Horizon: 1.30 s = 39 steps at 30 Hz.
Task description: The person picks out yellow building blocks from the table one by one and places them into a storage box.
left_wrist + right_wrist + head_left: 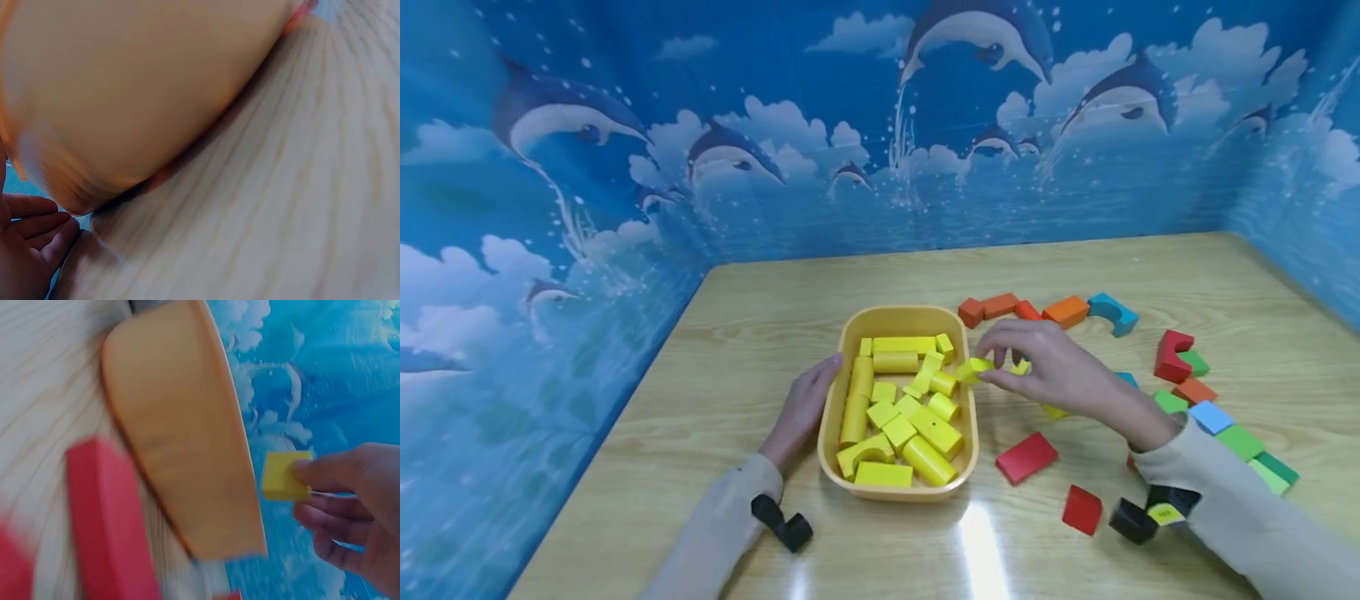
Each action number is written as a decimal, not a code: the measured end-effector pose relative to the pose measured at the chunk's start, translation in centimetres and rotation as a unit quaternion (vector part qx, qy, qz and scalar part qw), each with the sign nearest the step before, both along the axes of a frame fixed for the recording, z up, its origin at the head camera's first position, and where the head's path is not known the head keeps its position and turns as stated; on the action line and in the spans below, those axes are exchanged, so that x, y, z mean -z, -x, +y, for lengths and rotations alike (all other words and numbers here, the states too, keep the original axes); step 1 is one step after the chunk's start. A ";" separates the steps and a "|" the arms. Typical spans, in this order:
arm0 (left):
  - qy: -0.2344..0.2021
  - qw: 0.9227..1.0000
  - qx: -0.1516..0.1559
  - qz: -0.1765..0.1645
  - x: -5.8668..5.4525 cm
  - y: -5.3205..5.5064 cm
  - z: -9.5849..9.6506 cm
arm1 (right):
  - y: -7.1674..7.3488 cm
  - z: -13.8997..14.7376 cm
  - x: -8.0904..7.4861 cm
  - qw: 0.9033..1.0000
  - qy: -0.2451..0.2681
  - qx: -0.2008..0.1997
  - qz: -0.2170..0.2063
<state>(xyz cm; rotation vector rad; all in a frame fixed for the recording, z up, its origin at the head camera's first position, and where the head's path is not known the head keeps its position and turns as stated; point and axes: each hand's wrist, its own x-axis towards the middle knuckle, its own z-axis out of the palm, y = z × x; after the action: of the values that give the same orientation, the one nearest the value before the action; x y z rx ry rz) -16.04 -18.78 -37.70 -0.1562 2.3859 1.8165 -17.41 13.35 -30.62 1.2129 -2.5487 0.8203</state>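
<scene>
A pale orange plastic box (901, 493) stands on the table and holds many yellow wooden blocks: cylinders, cubes, bars and arches. Against its left side rests my left hand (802, 410), whose fingers look fairly straight in the left wrist view, lying along the outer wall. Between thumb and fingertips, my right hand (1051, 367) pinches a small yellow block (279, 476) at the box's right rim. Beneath that hand, partly hidden, lie another yellow block (1020, 366) and a further yellow piece (1054, 412) on the table.
Right of the box lie a red block (1027, 457) and a smaller red block (1082, 510). Orange blocks (1066, 312) and a blue arch (1114, 314) line the back. Green blocks (1240, 442) and a light blue block (1211, 417) sit farther right, near the right forearm.
</scene>
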 end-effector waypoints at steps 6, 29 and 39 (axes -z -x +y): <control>0.012 1.000 -0.002 0.009 -0.3 0.2 0.5 | 1.2 -5.4 0.1 0.999 -0.008 0.004 -0.036; 0.003 1.000 0.004 0.027 -0.2 0.2 0.2 | 2.7 -11.7 2.6 0.993 -0.115 0.014 -0.033; 0.016 1.000 0.003 0.026 0.0 0.0 0.0 | 3.1 -9.1 2.6 0.999 -0.044 0.004 -0.017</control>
<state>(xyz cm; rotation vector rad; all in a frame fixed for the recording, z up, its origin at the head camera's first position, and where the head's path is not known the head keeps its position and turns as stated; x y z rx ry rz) -16.01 -18.79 -37.73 -0.1069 2.4488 1.8010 -20.48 4.24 -33.21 1.2222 -2.6397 0.7407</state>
